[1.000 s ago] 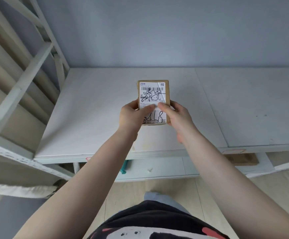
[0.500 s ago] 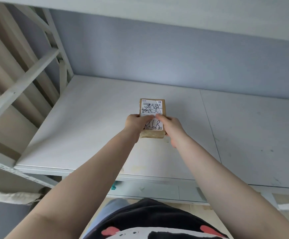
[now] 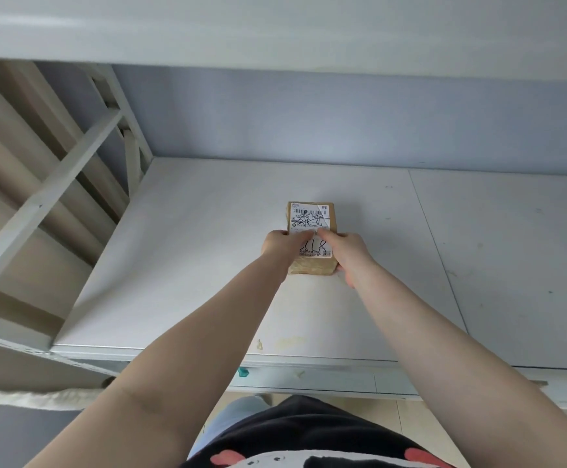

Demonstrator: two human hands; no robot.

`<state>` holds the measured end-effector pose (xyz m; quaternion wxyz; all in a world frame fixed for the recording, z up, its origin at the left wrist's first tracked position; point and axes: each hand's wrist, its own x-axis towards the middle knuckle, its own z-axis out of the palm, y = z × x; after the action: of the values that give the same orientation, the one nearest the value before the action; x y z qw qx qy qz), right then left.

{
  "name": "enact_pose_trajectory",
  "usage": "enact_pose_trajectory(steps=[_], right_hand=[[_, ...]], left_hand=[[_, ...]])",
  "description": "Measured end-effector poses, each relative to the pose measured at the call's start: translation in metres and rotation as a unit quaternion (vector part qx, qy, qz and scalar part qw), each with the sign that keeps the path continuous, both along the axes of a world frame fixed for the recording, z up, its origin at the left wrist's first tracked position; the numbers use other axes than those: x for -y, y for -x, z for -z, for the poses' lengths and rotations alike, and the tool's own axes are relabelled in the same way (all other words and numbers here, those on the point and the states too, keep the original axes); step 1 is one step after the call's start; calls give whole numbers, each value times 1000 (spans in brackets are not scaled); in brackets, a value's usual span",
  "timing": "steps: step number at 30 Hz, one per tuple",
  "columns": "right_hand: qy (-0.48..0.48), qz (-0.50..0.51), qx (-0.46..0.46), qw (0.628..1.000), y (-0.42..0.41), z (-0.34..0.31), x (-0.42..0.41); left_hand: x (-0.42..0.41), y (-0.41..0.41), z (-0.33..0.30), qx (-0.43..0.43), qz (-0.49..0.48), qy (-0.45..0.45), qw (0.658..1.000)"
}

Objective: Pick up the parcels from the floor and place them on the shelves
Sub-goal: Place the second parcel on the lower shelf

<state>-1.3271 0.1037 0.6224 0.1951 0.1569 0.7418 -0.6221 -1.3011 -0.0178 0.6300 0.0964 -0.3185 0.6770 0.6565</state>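
A small brown cardboard parcel (image 3: 312, 217) with a white shipping label and black handwriting rests on the white shelf board (image 3: 187, 265), about midway back. My left hand (image 3: 280, 246) grips its left side and my right hand (image 3: 348, 251) grips its right side, both thumbs lying on the label. Both arms stretch forward over the shelf's front edge. The parcel's underside is hidden, so contact with the board looks likely but I cannot be sure.
Another shelf board (image 3: 275, 32) hangs close overhead. White metal uprights and a diagonal brace (image 3: 56, 184) close the left end. A blue-grey wall (image 3: 343, 123) backs the shelf. A lower shelf (image 3: 309, 380) shows below the front edge, over a wooden floor (image 3: 393, 413).
Both hands have pushed the parcel forward and deeper onto the shelf, lowering it toward the board. The view has tilted up, bringing the upper shelf into sight.
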Motion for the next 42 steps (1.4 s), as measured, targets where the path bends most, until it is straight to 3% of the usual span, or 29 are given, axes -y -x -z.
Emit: enact_pose_trajectory(steps=[4,10,14,18,29,42], right_hand=[[13,-22,-25,999,-2,4,-7],[6,-163,-69,984,-13,25,-45],[-56,-167,-159,972,-16,34,-47],[-101,-156,-213,959,-9,33,-41],[-207,-207,-227,929,51,16,-34],[-203,-204,-216,933,71,20,-33]], left_hand=[[8,-3,8,-25,43,-14,999],[39,-23,30,-98,191,0,977],[32,-24,38,-174,162,64,969],[26,-16,40,-189,137,107,967],[23,37,20,-138,159,248,946],[21,50,24,-147,165,282,934]])
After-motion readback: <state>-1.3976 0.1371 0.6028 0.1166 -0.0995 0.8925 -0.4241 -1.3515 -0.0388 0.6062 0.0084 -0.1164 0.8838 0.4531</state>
